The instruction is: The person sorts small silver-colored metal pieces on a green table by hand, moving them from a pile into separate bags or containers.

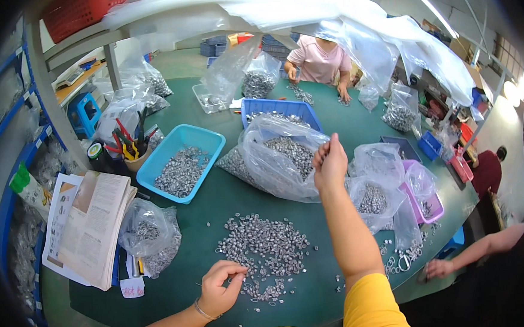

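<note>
At the near edge of the loose pile of small silvery metal pieces (267, 241), my left hand (220, 286) has its thumb and forefinger pinched together. Whatever lies in that pinch is too small to name. My right hand (330, 165) is stretched forward, its fingers curled in, at the right side of a large clear plastic bag (255, 149). Similar metal pieces (291, 152) fill the bag, which lies open on the green table (200, 227). The curled fingers hide what the right hand may hold.
A turquoise tray (214, 145) of metal pieces sits left of the bag, beside a pot of pliers (134, 159). Papers (94, 218) and a smaller bag (149, 233) lie at left. A purple basket (435, 207) stands right. A co-worker (322, 61) sits opposite; another person's hand (439, 268) shows at right.
</note>
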Tool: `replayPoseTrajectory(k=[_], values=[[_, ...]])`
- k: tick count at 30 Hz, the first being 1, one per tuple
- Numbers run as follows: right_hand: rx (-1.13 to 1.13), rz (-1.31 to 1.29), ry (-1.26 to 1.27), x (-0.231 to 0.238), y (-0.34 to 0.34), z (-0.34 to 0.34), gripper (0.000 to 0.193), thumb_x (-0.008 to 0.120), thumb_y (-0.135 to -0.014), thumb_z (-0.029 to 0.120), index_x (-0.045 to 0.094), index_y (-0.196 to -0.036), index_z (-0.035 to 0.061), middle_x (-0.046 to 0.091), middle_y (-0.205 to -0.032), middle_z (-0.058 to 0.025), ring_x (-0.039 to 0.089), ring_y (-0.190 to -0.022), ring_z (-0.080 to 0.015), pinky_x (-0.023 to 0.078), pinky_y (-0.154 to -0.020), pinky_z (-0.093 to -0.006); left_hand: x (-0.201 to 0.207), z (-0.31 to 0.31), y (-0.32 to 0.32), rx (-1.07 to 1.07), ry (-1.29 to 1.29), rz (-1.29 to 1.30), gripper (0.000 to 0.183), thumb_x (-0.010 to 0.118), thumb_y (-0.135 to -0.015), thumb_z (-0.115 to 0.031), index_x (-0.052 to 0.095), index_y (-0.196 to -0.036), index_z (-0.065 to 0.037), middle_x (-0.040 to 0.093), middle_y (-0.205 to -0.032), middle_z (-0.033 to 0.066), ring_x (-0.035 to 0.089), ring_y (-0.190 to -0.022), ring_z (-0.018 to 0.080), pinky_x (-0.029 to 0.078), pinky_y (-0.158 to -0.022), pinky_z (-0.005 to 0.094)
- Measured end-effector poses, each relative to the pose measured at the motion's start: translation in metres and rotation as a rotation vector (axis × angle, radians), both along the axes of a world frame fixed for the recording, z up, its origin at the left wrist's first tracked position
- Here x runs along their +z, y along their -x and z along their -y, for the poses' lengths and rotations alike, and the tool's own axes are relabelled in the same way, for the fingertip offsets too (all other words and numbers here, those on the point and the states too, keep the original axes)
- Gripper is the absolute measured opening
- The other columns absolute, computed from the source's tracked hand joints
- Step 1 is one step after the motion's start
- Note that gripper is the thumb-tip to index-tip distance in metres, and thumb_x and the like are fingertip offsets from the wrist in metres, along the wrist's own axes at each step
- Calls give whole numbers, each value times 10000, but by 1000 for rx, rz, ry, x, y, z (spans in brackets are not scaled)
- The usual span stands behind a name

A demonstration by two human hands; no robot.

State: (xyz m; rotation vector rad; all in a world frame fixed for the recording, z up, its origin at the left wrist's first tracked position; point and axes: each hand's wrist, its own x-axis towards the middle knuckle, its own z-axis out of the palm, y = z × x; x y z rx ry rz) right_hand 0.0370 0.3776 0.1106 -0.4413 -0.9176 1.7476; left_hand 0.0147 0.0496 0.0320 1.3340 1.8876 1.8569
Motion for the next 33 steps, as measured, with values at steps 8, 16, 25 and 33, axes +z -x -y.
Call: replayPoseTrajectory(k=[8, 16, 25, 33], values=[[125, 1737, -803, -45, 43, -60, 482, 551, -781, 303, 535, -1174, 24, 544, -1174, -208, 502, -1116, -349, 363, -962, -448, -7, 2, 1, -6, 25, 35, 125, 611, -744, 57, 631, -857, 9, 607, -833, 97, 589, -690, 157, 471, -610, 224], [66, 1017, -1341, -57, 30, -23, 288, 503, -808, 90, 590, -1077, 39, 538, -1164, -205, 478, -1119, -376, 368, -964, -442, -10, -10, -9, -208, 165, -179, 151, 617, -732, 23, 640, -878, -4, 621, -892, 122, 606, -766, 235, 488, -679, 294], [152, 976, -1484, -72, -87, 120, 415, 583, -795, 147, 494, -1153, -44, 429, -1279, -221, 382, -1215, -384, 296, -1003, -485, -43, -39, -1, -323, 663, -711, 593, 599, -801, -302, 398, -1273, -5, 301, -1395, 163, 262, -1296, 332, 197, -1019, 551], [479, 1368, -1466, -126, -124, 200, 810, 572, -752, 528, 345, -1324, 1, 219, -1427, -199, 165, -1334, -365, 141, -1031, -559, -51, -15, 22, -258, 656, -695, 579, 544, -834, -352, 420, -1265, 15, 328, -1389, 162, 309, -1283, 303, 221, -1031, 493]])
